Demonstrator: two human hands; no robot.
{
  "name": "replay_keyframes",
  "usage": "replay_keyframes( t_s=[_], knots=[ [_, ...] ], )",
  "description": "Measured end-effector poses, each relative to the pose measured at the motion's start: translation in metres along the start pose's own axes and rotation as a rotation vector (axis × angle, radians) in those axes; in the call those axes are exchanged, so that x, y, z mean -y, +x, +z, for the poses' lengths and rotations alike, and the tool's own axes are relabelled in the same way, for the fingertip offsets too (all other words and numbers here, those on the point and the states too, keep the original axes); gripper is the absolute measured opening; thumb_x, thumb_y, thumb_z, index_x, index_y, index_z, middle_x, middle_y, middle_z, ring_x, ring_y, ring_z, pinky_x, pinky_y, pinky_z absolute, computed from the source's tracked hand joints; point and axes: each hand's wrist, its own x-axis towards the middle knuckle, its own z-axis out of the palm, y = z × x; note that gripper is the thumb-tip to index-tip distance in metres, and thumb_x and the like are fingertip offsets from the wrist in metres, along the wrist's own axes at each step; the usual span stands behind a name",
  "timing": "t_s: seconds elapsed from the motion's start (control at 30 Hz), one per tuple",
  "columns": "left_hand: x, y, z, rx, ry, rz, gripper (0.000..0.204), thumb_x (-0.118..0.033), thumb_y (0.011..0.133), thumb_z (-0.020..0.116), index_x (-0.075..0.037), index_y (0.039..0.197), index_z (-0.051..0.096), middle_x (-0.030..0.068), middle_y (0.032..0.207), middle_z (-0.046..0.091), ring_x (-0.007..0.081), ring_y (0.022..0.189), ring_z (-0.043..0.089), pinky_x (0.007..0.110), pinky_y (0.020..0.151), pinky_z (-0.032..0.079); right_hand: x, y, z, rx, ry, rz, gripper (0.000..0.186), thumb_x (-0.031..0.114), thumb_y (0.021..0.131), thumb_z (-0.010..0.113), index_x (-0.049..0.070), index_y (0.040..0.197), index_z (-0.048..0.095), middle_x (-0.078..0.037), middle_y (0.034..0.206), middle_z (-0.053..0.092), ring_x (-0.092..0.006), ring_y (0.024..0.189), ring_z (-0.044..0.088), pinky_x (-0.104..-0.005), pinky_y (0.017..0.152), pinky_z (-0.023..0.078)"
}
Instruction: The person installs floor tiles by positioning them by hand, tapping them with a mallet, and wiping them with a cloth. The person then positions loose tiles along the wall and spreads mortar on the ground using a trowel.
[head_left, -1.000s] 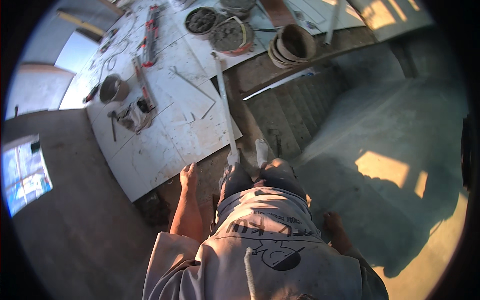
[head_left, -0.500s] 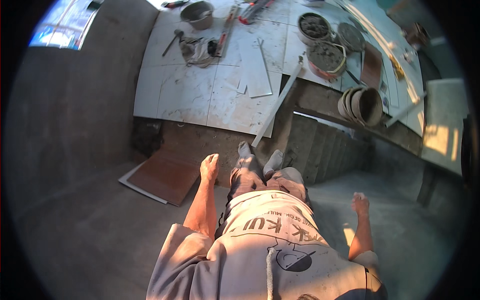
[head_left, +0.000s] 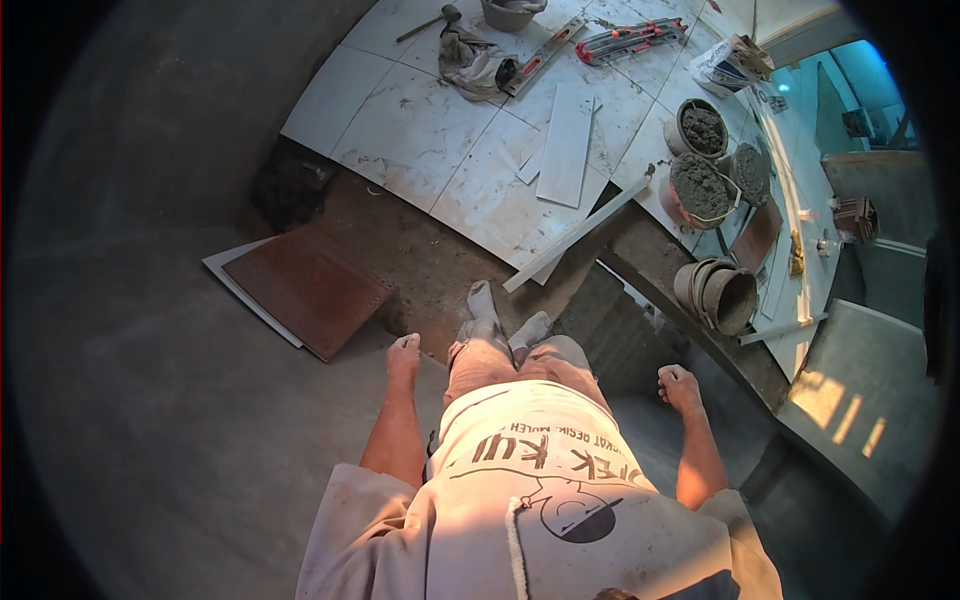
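Left hand (head_left: 403, 355) and right hand (head_left: 680, 388), near, before white floor tiles (head_left: 395, 138).
Left hand: fingers curled, tightness cannot be told; right: closed in a loose fist. Brown panel (head_left: 305, 290), overlapping a white panel (head_left: 233, 282), just beyond the left hand, leftward. Stacked buckets (head_left: 708, 296), beyond the right hand. Pale bar (head_left: 580, 230), aslant, centre. Buckets of grey mix (head_left: 682, 213), farther right. Crumpled cloth (head_left: 470, 65), far.

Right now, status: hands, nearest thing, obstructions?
Left hand, right hand: curled, nothing visibly held. Brown panel nearest left hand. Pale bar across edge of white tiles ahead.
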Motion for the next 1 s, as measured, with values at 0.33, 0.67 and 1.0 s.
replay_keyframes(
  t_s=[0.33,0.67,1.0],
  knots=[
    [-0.007,0.035,-0.080,-0.134,-0.175,0.030,0.036,-0.031,0.087,0.058,0.000,0.105,0.064,0.0091,0.084,0.065,0.0173,0.074,0.059,0.031,0.071,0.047,0.062,-0.001,0.031,-0.003,-0.059,-0.075,0.021,0.023,0.086,0.054,0.004,0.093,0.062,-0.003,0.075,0.060,-0.0115,0.058,0.057,-0.0254,0.052,0.046],
    [0.037,0.001,-0.092,-0.132,-0.378,-0.235,0.034,-0.029,0.088,0.056,0.003,0.094,0.067,0.0114,0.083,0.068,0.0204,0.076,0.065,0.032,0.074,0.048,0.107,0.034,0.040,0.077,-0.124,-0.194,0.023,0.023,0.086,0.058,0.002,0.095,0.059,-0.006,0.076,0.059,-0.0108,0.052,0.052,-0.0259,0.045,0.042],
    [0.077,-0.010,-0.073,-0.264,-0.135,-0.288,0.036,-0.024,0.083,0.058,0.000,0.110,0.061,0.0179,0.110,0.063,0.0289,0.102,0.061,0.037,0.088,0.047,0.169,0.037,0.044,0.120,-0.137,-0.277,0.026,0.027,0.086,0.060,0.004,0.098,0.060,-0.004,0.075,0.059,-0.0097,0.054,0.054,-0.0230,0.047,0.042]
  ],
)
